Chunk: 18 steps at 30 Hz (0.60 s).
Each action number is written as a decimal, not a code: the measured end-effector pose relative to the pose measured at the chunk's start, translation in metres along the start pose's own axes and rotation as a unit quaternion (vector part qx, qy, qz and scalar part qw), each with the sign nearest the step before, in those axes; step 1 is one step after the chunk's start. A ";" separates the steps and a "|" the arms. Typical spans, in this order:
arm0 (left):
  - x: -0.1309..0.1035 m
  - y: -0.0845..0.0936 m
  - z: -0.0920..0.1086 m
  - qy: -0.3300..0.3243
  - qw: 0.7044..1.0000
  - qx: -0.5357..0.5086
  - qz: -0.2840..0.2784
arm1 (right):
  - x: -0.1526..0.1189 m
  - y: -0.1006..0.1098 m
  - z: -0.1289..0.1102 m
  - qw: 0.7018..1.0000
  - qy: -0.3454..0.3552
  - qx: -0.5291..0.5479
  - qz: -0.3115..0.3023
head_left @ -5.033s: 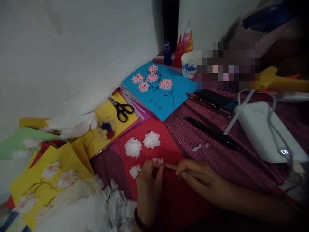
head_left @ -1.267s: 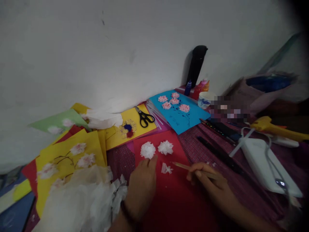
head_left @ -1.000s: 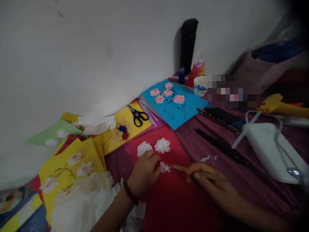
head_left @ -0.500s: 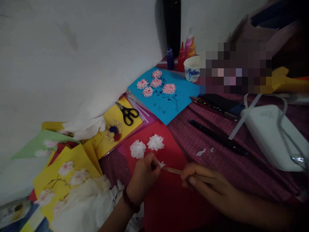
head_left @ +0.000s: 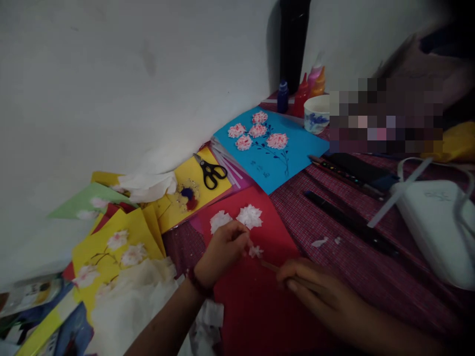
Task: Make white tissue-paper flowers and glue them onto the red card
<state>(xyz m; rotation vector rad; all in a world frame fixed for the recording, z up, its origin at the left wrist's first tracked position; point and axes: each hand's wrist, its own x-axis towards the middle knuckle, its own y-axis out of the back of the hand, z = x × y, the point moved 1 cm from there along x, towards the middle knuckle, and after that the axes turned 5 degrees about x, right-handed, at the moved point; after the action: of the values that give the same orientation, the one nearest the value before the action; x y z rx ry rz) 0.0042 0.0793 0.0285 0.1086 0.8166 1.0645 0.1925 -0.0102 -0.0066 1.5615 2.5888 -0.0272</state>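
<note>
A red sheet (head_left: pixel 256 306) lies under my hands, bearing two fluffy white paper flowers. The right paper flower (head_left: pixel 249 216) shows whole; my left hand partly covers the left paper flower (head_left: pixel 220 221). Below them is a smaller white paper flower (head_left: pixel 256 251). My left hand (head_left: pixel 224 247) is closed in a pinch just beside this small flower; what its fingertips hold, if anything, cannot be made out. My right hand (head_left: pixel 309 284) grips a thin wooden stick (head_left: pixel 270 267) like a pen, its tip close to the small flower.
Behind the red sheet lies a blue sheet (head_left: pixel 241 158) with pink-white flowers. Black scissors (head_left: pixel 211 173) and paint blobs (head_left: pixel 189 195) rest on yellow paper. White tissue (head_left: pixel 133 306) is heaped at left. Pens (head_left: pixel 349 220), a white device (head_left: pixel 432 222), a cup (head_left: pixel 316 113) and paint bottles (head_left: pixel 282 96) stand around.
The camera view has shifted, so the scene sits farther right. My left hand has moved up over part of the left flower, and the small flower shows more fully. The stick stays in my right hand.
</note>
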 end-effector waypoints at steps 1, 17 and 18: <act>-0.005 0.007 0.006 -0.016 1.000 -0.004 0.017 | 0.001 -0.001 0.002 1.000 -0.004 0.009 0.001; -0.160 -0.022 -0.110 -0.112 0.914 0.334 0.201 | -0.010 0.004 0.026 0.982 -0.117 0.095 0.116; -0.162 -0.030 -0.117 -0.126 0.905 0.352 0.203 | -0.009 0.002 0.024 0.985 -0.105 0.072 0.114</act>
<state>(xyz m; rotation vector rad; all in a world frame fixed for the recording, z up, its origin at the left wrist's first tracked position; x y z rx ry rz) -0.0853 -0.1017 0.0199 1.0506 0.9287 1.0617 0.2008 -0.0193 -0.0293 1.7865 2.2807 -0.3459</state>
